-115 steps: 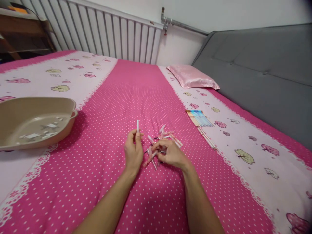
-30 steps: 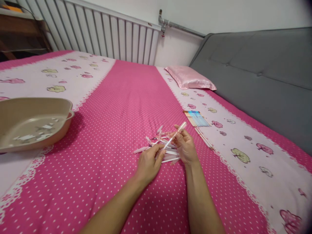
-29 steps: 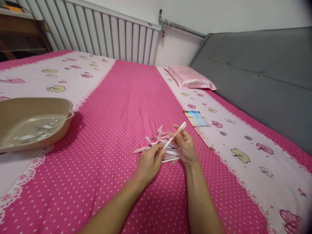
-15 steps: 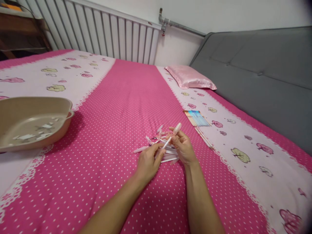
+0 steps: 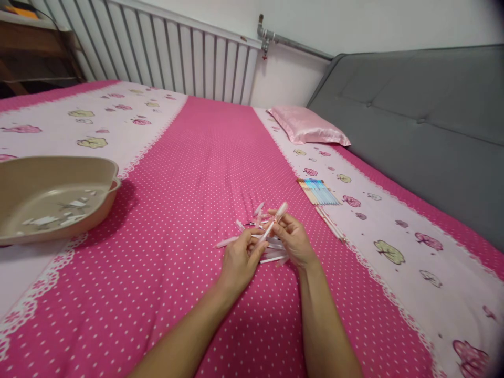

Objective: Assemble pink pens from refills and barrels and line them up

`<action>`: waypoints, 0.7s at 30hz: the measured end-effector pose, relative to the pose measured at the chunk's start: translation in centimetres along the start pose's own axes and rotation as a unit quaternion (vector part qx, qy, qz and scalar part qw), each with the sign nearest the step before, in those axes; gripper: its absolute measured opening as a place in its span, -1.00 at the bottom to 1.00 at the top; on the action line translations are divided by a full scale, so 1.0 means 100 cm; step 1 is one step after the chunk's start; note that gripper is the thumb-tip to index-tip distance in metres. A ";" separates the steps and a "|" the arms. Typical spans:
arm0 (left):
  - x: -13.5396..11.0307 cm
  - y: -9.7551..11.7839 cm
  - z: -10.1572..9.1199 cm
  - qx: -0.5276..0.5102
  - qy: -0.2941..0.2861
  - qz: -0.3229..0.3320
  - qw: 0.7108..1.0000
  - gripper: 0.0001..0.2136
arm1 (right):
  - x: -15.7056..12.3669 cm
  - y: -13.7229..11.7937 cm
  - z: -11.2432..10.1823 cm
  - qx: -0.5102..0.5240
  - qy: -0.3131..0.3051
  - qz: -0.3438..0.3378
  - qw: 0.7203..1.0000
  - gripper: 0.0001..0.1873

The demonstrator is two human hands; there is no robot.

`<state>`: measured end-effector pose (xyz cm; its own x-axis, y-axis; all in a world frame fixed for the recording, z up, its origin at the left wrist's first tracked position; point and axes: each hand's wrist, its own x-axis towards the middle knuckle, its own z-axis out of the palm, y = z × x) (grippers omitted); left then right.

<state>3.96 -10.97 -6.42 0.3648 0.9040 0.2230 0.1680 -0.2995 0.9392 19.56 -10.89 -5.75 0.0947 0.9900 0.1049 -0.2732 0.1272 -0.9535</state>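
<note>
Both hands hold one slim pen (image 5: 269, 231) with a white shaft and a pale pink, see-through upper end. My left hand (image 5: 240, 257) pinches its lower part between thumb and fingers. Around the upper part, just below the pink end, the fingers of my right hand (image 5: 294, 239) are closed. Beneath and behind the hands lies a loose pile of pink and white pen parts (image 5: 271, 258), partly hidden by the fingers. One pale pink tube (image 5: 227, 242) sticks out to the left of the pile.
Right of the hands, a neat row of blue and pale pens (image 5: 319, 192) lies on the pink dotted bedspread (image 5: 189, 184), with several pinkish pens (image 5: 329, 223) below it. A beige basin (image 5: 59, 231) with white scraps stands left. Farther back are a pink pillow (image 5: 307, 125) and grey headboard (image 5: 417, 94).
The pen's pink end has tipped slightly left and down, and my right hand's fingers have shifted along it. My left hand has barely moved.
</note>
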 end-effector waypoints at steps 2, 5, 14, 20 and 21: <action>0.000 -0.001 0.000 -0.017 0.001 -0.009 1.000 -0.77 | 0.000 0.000 0.000 0.000 0.000 0.003 1.000 -0.61; 0.000 -0.001 0.000 -0.030 0.000 -0.013 0.999 -0.78 | 0.000 0.000 0.001 0.001 -0.003 0.008 1.000 -0.61; 0.000 -0.004 0.001 -0.047 -0.001 -0.015 0.999 -0.80 | -0.001 -0.001 0.000 -0.004 -0.008 0.024 1.000 -0.58; 0.000 0.000 0.000 -0.036 0.006 -0.027 0.999 -0.77 | -0.001 -0.001 0.001 0.003 -0.009 0.023 1.000 -0.59; 0.000 0.002 0.000 -0.038 0.005 -0.029 0.999 -0.77 | -0.001 -0.001 0.001 0.002 -0.009 0.023 1.000 -0.59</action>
<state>3.99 -11.01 -6.23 0.3472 0.9221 0.1708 0.1182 -0.2237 0.9675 19.50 -11.02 -5.60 0.0654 0.9957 0.0661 -0.2798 0.0819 -0.9566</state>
